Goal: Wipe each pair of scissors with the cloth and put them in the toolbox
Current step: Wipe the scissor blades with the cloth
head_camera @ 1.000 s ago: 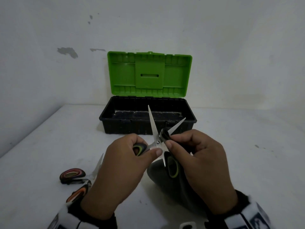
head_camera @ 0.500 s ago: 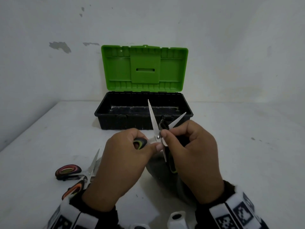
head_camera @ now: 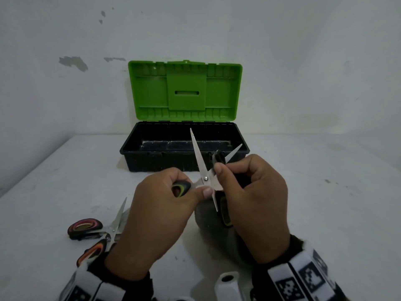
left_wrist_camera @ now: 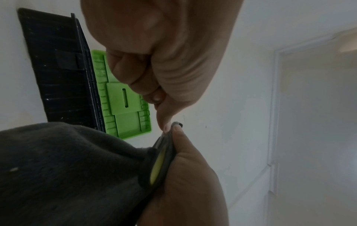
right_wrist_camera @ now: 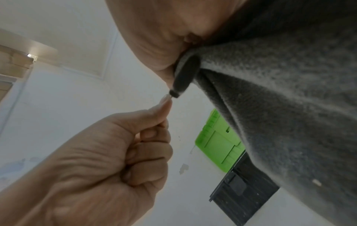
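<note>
Hands nearest, both busy with one job: left hand (head_camera: 158,213) curled round one handle of the green-handled scissors (head_camera: 205,178), right hand (head_camera: 256,209) gripping the other handle together with the grey cloth (head_camera: 208,222), thumb and forefinger pinched up by a blade. Blades spread wide and raised off the table (head_camera: 325,213) – probably to let the cloth reach the inner faces while the left hand steadies the pivot. Beside the left wrist, flat on the table, the red-handled scissors (head_camera: 112,227), seemingly waiting for a wipe. Farther back, against the wall, the toolbox (head_camera: 152,164), green lid (head_camera: 186,90) propped upright – likely left so for dropping in. Nothing visible inside. By count: two pairs of scissors, one cloth, one toolbox.
</note>
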Demonstrator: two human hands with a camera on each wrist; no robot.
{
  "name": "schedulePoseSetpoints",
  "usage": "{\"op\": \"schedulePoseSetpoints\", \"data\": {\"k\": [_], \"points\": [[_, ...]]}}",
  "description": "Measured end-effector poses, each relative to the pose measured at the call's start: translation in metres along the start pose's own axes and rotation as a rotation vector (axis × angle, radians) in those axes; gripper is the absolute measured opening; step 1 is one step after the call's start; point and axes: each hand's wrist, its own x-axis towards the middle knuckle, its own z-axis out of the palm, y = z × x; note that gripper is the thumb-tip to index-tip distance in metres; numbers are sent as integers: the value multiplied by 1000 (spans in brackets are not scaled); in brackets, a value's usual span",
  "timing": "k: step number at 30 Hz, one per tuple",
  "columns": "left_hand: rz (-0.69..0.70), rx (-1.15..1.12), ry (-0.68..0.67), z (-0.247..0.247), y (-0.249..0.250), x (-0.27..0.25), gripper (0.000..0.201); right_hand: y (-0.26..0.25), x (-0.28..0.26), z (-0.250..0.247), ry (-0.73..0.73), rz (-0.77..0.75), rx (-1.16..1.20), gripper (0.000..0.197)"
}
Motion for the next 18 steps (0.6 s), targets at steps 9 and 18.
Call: {"op": "schedulePoseSetpoints", "data": {"k": [9, 18], "points": [[30, -6, 2, 0, -1, -1, 28, 2, 5, -3, 14, 54, 22, 15], [37, 3, 9, 0, -2, 2, 28, 4, 10, -2, 26, 74, 36, 17]]}}
